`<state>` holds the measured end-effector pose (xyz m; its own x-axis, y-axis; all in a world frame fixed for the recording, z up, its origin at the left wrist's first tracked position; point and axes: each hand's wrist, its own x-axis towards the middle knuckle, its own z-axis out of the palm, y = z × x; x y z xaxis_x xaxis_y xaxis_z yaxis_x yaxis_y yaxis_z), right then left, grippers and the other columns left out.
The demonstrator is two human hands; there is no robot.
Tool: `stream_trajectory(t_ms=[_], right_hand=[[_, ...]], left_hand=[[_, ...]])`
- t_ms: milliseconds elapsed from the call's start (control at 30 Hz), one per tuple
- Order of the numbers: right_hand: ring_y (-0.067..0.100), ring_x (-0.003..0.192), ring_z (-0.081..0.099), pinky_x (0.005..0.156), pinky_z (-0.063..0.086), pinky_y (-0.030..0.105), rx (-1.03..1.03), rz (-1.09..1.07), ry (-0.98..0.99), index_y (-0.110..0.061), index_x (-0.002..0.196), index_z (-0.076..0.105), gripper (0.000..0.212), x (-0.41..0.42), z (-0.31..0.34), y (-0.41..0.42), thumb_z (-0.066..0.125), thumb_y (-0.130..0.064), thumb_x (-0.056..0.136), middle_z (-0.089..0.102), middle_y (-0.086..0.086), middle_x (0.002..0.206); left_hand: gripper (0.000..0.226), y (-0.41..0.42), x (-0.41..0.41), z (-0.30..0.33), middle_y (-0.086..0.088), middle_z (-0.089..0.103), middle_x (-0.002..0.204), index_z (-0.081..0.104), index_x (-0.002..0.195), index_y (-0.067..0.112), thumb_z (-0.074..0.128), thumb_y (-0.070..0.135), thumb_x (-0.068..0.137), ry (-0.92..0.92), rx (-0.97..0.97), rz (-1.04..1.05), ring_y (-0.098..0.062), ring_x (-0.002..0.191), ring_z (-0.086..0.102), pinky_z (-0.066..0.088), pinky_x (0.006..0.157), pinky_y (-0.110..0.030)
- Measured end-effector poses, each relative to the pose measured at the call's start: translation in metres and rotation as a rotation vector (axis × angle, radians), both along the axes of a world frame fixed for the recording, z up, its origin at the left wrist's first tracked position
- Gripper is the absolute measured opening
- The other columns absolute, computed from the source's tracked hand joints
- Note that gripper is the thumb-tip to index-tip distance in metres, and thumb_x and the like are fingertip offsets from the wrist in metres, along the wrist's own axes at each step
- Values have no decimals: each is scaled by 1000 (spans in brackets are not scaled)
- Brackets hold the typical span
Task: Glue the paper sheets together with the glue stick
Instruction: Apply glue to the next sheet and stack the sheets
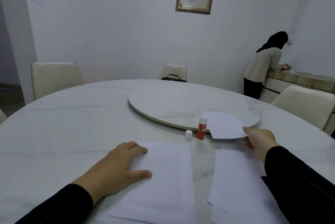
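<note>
A white paper sheet [163, 184] lies in front of me, and my left hand [117, 165] rests flat on its left edge with the fingers spread. My right hand [259, 141] pinches the near corner of a smaller white sheet [224, 126], held just above the table and over the turntable's rim. More white sheets [237, 182] lie stacked at the right under my right forearm. The red glue stick [202, 128] stands upright and uncapped between the sheets, with its white cap [188, 135] standing just to its left.
The round white marble table [63, 124] carries a raised turntable [172, 102] in its middle. Cream chairs [54, 77] stand around it, one holding a black bag [173, 78]. A person [262, 67] leans over a sideboard at the back right.
</note>
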<state>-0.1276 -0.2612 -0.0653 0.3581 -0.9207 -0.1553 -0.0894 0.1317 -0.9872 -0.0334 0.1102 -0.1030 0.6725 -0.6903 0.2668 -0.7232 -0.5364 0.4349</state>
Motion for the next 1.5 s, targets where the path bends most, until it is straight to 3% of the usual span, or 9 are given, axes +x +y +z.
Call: stream_trajectory(t_ms=[133,333,633,733,900,1067,1167,1300,1500], right_hand=[[42,114,47,89,43,45,-381,-172,510,5,125,44,72,-3,4,9,67,-45,78,43,25,128],[23,125,34,93,32,30,-838,316,506,-24,110,63,71,19,11,63,79,-62,53,40,-1,122],[24,110,42,77,38,32,-741,290,404,-23,81,74,32,42,-6,85,85,-44,59,52,-1,93],[19,110,42,81,38,29,-766,306,434,-24,92,70,50,46,-9,88,83,-54,54,49,-5,98],[25,109,47,86,46,35,-708,347,367,-18,85,74,28,52,-17,93,74,-41,70,66,4,94],[20,79,57,60,41,25,-697,404,55,-13,87,65,12,39,10,97,60,-23,83,63,-1,80],[18,71,57,65,47,31,-653,485,-74,-14,95,60,12,25,26,93,52,-20,88,60,1,81],[17,71,59,66,49,26,-511,460,-195,-27,107,61,27,11,9,93,69,-20,82,64,0,91],[-1,57,61,58,45,12,-284,443,-385,-14,89,70,14,8,-8,95,75,-12,76,69,-9,69]], left_hand=[[63,-2,4,0,25,44,120,43,131,36,63,57,75,30,-63,26,5,114,37,30,92,-13],[74,-8,4,1,20,47,116,48,124,36,83,32,60,47,-252,126,3,100,46,33,81,-11],[47,-6,4,4,19,52,104,58,88,43,87,32,53,201,-249,101,-2,98,54,40,75,-12],[48,-7,5,4,18,54,104,58,89,43,87,29,54,194,-243,76,5,97,52,38,73,-5],[49,-6,7,5,21,54,107,57,92,49,85,30,57,203,-185,17,13,99,47,36,73,-1],[51,-14,17,22,23,49,114,60,99,47,76,8,70,264,-45,-159,13,100,49,37,81,1],[56,-32,24,37,24,43,123,57,107,48,64,1,78,178,153,-209,4,102,48,33,81,3],[69,-60,20,35,16,17,153,51,123,45,40,-8,79,69,350,-140,-10,133,34,31,106,-20],[59,-85,-17,6,15,15,156,30,141,40,50,50,87,122,239,-189,-6,143,10,10,116,-29]])
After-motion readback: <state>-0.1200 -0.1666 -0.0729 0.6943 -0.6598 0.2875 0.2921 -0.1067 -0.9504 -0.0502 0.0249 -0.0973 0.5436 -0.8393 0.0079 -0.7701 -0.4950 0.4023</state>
